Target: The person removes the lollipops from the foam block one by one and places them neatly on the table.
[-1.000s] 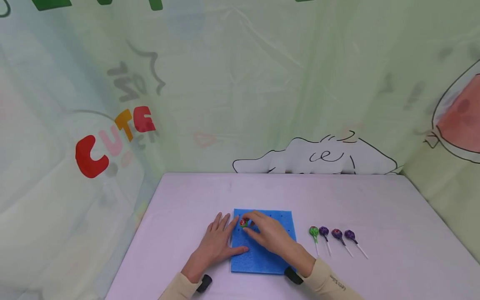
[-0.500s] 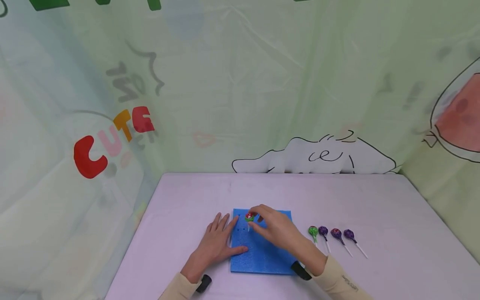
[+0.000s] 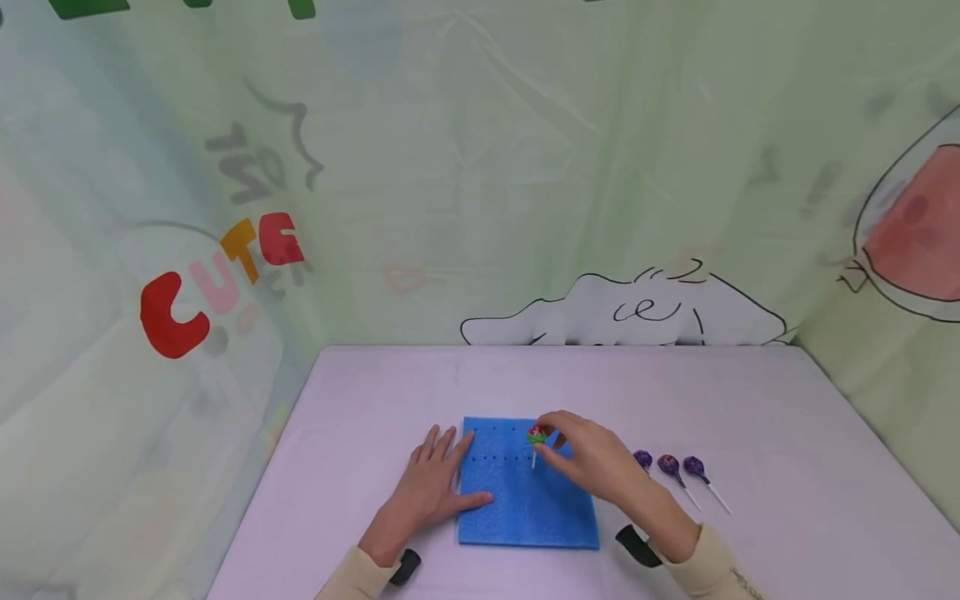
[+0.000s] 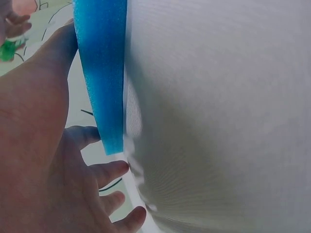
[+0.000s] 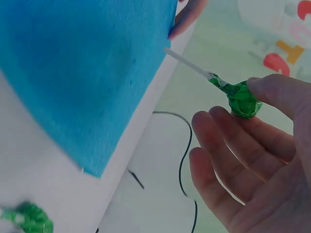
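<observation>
A green-wrapped lollipop (image 5: 244,99) is pinched by its head between thumb and fingers of my right hand (image 3: 592,454). Its white stick points down over the blue foam board (image 3: 525,512), and the tip looks clear of the surface. Small holes run in rows across the upper part of that board. My left hand (image 3: 427,487) lies spread along the board's left edge, the thumb on top and the other fingers straight. In the left wrist view, the board's thick side (image 4: 104,73) stands beside the thumb and index finger.
To the right of the board lie several purple-wrapped lollipops, one of them partly behind my right wrist: a middle one (image 3: 669,465) and an outer one (image 3: 694,467). Another green lollipop (image 5: 34,218) shows in the right wrist view. A printed curtain (image 3: 450,167) hangs behind the table.
My right hand has carried the lollipop up off the board's left part and to the right above it. The left hand has stayed in place.
</observation>
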Motion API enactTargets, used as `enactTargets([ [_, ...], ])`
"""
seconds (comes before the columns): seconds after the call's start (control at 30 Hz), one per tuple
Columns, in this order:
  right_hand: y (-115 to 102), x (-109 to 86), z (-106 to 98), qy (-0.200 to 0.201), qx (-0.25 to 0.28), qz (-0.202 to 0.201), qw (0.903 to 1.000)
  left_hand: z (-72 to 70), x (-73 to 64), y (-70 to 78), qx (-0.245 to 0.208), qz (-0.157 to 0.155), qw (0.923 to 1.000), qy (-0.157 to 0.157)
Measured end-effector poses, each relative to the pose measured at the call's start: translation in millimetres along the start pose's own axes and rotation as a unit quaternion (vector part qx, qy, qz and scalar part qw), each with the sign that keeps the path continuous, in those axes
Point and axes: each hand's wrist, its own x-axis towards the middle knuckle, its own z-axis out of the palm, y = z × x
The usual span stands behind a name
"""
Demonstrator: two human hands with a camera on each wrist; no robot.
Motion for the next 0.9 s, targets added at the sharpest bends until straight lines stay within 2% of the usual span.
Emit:
enactTargets([
  [0.27, 23, -9.9, -21, -0.013, -0.002, 0.026, 0.9996, -2.7, -0.1, 0.6, -0.012, -0.003, 0.9999, -0.008],
  [0.6, 44, -25.0, -45, -0.051, -0.006, 0.056, 0.9971, -2.9, -0.4, 0.7, -0.017, -0.002, 0.9998, -0.009],
  [0.9, 75, -39.4, -66, -0.084, -0.024, 0.086, 0.9924, -2.4, -0.4, 0.9, -0.012, -0.001, 0.9999, -0.007],
])
